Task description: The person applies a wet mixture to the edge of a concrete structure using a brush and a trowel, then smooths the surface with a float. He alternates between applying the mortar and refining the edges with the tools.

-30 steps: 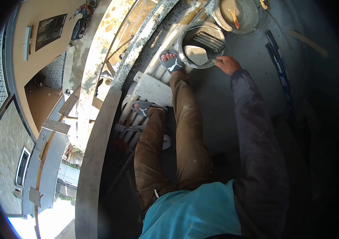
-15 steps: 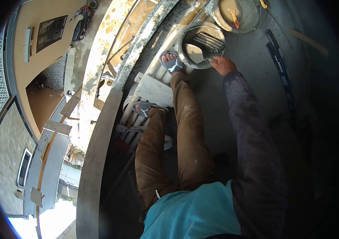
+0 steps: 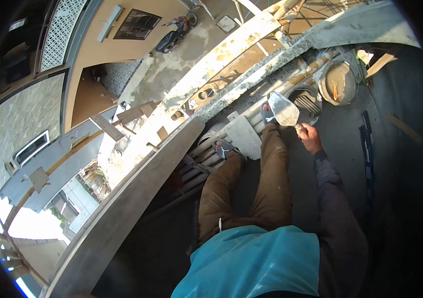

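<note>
My right hand (image 3: 310, 138) is closed around the handle of a masonry trowel (image 3: 285, 110), its broad blade pale with grey residue and pointing away from me. Just beyond the hand stands a bucket (image 3: 314, 118), partly covered by the blade; grey strips show inside it. A larger tub (image 3: 351, 95) beside it holds cloudy brown liquid and an orange-coloured object (image 3: 335, 92). Near my sandalled feet a flat grey board (image 3: 244, 138) rests on pale poles. My left hand is out of view.
A long concrete ledge (image 3: 137, 203) runs along my left, with a drop to a yard and a parked motorcycle (image 3: 174, 36) beyond. Dark blue-edged bars (image 3: 367, 159) and a wood strip (image 3: 404, 128) lie to the right.
My right hand has lifted the trowel out of the bucket and brought it nearer to me. The view has turned, showing more of the yard and the ledge.
</note>
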`<state>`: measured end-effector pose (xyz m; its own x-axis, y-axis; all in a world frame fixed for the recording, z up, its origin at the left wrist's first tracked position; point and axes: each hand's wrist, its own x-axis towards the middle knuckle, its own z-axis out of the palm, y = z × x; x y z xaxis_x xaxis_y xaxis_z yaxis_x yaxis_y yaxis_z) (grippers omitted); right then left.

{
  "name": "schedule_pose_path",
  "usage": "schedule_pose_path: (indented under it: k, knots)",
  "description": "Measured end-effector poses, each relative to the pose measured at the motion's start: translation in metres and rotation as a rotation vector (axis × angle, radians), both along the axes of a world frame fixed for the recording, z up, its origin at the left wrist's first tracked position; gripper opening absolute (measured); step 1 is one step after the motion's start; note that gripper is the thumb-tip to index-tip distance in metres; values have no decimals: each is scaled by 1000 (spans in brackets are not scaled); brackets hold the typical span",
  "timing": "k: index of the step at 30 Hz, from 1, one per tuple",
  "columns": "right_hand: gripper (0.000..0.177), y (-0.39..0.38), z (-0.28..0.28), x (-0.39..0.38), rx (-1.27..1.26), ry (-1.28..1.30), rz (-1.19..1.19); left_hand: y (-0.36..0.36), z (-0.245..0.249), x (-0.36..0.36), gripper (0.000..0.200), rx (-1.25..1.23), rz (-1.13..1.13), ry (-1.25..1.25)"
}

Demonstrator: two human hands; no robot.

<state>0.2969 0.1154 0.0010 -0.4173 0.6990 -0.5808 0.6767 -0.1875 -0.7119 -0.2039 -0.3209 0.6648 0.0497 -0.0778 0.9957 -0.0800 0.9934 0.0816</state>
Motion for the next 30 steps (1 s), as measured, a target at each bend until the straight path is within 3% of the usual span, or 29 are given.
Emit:
schedule_pose_path:
  k: [2, 3, 4, 5, 6, 8, 10, 14, 16, 22, 26, 30]
  knots:
    - [29, 1, 12, -53, 71, 127, 77, -34, 39, -13, 95, 77, 191, 104]
    - [29, 5, 44, -96, 45, 252, 91, -65, 63, -10, 111, 271, -51, -39]
    - [31, 8, 80, -136, 12, 366, 107, -70, 78, -2, 99, 321, -407, -250]
    - [35, 7, 85, -165, -39, 364, 130, -14, 68, 15, 87, 342, -638, -339]
    - [39, 2, 69, -192, -74, 408, 83, -18, 80, 14, 74, 385, -695, -323]
    - [40, -4, 143, -259, -175, 501, 211, -43, 114, 8, 70, 712, -603, -401]
    - [39, -21, 218, -321, -157, 650, 352, -18, 114, 10, 68, 679, -585, -349]
    - [34, -69, 323, -410, -253, 810, 577, -13, 107, 8, 63, 400, -904, -316]
    - [32, -92, 356, -440, -341, 880, 668, 1, 113, 10, 64, 404, -823, -283]
    - [33, -137, 431, -507, -382, 1042, 835, -8, 176, 4, 66, 386, -1011, -228]
    - [38, -164, 486, -557, -327, 1242, 974, -14, 174, -2, 68, 253, -1088, -244]
    - [33, -213, 565, -617, -331, 1471, 1040, -18, 171, -3, 79, 278, -1049, -271]
